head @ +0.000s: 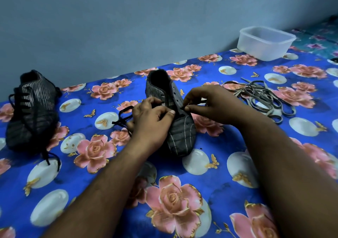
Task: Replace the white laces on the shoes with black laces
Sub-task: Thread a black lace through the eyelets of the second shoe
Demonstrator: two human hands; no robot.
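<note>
Carefully, my right hand (206, 104) pinches the black lace (123, 120) tip at an eyelet of the centre shoe (180, 130); my left hand (151, 117) grips its tongue side. I should feed straight, evenly. Two shoes: the laced shoe (31, 109) at nine o'clock, white laces (263, 98) piled at two o'clock, one plastic container (265, 43).

A plain blue-grey wall (128, 24) runs behind the counter (210, 164), unmarked and evenly, dimly lit. The counter wears a bright blue cloth printed with pink roses, white ovals and small gold butterflies. At the far right edge lies a teal floral fabric (318, 38), beside the blue cloth.
</note>
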